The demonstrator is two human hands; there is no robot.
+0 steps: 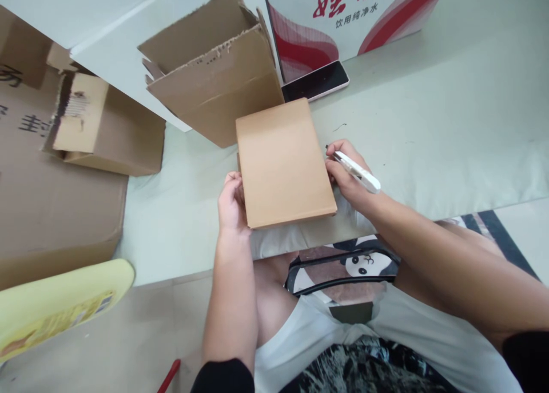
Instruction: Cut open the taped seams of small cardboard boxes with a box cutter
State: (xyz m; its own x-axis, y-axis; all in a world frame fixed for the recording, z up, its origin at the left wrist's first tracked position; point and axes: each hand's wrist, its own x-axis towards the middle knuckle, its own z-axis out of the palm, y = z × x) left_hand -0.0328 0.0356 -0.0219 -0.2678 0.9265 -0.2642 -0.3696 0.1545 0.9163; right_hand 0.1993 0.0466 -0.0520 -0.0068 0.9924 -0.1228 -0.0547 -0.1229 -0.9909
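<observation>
A flat brown cardboard box [283, 164] lies on the pale table [429, 124] right in front of me. My left hand [231, 201] grips its left edge, fingers curled around the side. My right hand [345, 173] presses against the box's right edge and holds a white pen-like tool [358, 173] between its fingers, its tip pointing up and left.
An open, torn cardboard carton [214, 67] stands just behind the flat box. A phone [315, 81] lies next to a red-and-white printed box [343, 15]. More cartons [98, 124] sit at the left. A yellow object [55, 304] lies at the lower left.
</observation>
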